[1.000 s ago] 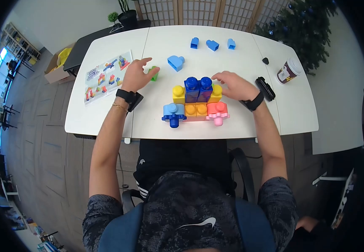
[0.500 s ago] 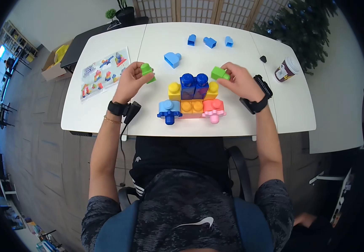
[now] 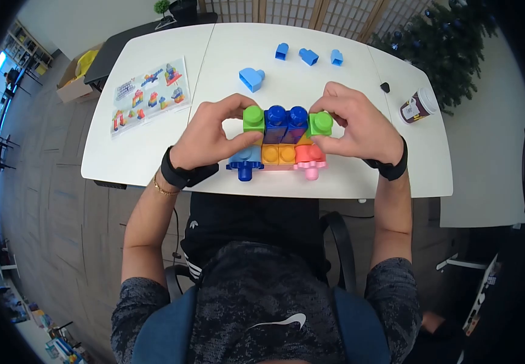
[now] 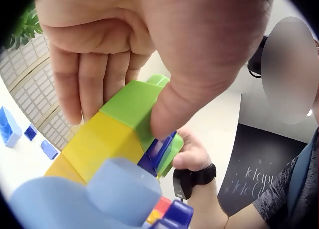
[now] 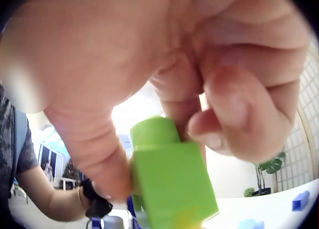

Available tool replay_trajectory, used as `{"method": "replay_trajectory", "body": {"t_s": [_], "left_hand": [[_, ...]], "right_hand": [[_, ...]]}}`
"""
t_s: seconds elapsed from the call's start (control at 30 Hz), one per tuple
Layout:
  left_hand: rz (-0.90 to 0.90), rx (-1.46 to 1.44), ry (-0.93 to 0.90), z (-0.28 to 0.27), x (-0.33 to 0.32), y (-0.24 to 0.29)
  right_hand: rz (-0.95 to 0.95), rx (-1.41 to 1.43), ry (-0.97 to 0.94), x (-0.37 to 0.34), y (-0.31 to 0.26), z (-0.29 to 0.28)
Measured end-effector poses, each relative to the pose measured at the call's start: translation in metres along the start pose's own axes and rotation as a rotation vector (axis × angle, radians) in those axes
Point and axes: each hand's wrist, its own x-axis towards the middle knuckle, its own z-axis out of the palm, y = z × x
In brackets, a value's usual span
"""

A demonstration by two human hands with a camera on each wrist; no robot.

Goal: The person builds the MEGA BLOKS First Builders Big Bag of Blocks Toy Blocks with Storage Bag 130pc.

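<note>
My left hand [image 3: 211, 133] pinches a green block [image 3: 253, 119] between thumb and fingers at the left of two dark blue blocks [image 3: 276, 124]. In the left wrist view this green block sits flush on a yellow block [image 4: 102, 144]. On the other side, my right hand [image 3: 359, 121] pinches a second green block [image 3: 321, 124], its stud facing up, over the right yellow column. Below them in the structure are orange blocks [image 3: 278, 155], a light blue block [image 3: 245, 153] with a dark blue flower-shaped piece [image 3: 245, 168], and a coral block [image 3: 310, 153] with a pink flower-shaped piece [image 3: 311, 168].
Several light blue pieces lie farther back, among them a larger one [image 3: 252, 79] and a small one [image 3: 308, 57]. A picture sheet [image 3: 150, 97] lies at the left. At the right stand a lidded cup [image 3: 417, 106] and a small black object [image 3: 385, 87].
Both hands picked up green blocks, then carried them inward to the structure. They now hold one on each side of the dark blue blocks, over the yellow ones.
</note>
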Motion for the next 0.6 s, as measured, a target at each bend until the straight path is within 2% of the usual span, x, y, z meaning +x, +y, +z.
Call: {"method": "replay_trajectory", "body": {"t_s": [0.13, 0.2, 0.23, 0.3, 0.33, 0.37, 0.43, 0.5, 0.53, 0.6], "left_hand": [[-0.085, 0.029, -0.112, -0.011, 0.007, 0.002], [-0.162, -0.011, -0.203, -0.014, 0.011, 0.001], [-0.167, -0.014, -0.193, -0.015, 0.012, -0.005], [0.173, -0.151, -0.208, -0.020, 0.022, -0.026], [0.170, -0.396, -0.186, -0.018, 0.030, -0.046], [0.150, -0.522, -0.095, -0.016, 0.043, -0.058], [-0.009, -0.415, 0.016, -0.019, 0.078, -0.076], [-0.078, -0.003, -0.010, -0.015, 0.124, -0.093], [-0.036, 0.112, -0.023, -0.009, 0.148, -0.108], [0.031, 0.334, -0.038, 0.013, 0.184, -0.142]], "right_hand": [[-0.011, -0.012, -0.046, 0.008, 0.017, 0.010], [0.100, 0.000, -0.167, 0.009, 0.015, 0.001], [0.094, -0.002, -0.177, 0.011, 0.022, 0.001], [-0.068, 0.254, -0.090, 0.011, 0.045, 0.004], [-0.034, 0.412, -0.065, 0.013, 0.065, 0.006], [0.045, 0.418, 0.024, 0.018, 0.081, 0.009], [0.249, 0.156, 0.183, 0.041, 0.118, 0.014], [0.280, -0.091, 0.255, 0.068, 0.168, 0.027], [0.274, -0.099, 0.255, 0.082, 0.194, 0.034], [0.242, -0.371, 0.363, 0.099, 0.238, 0.053]]}}
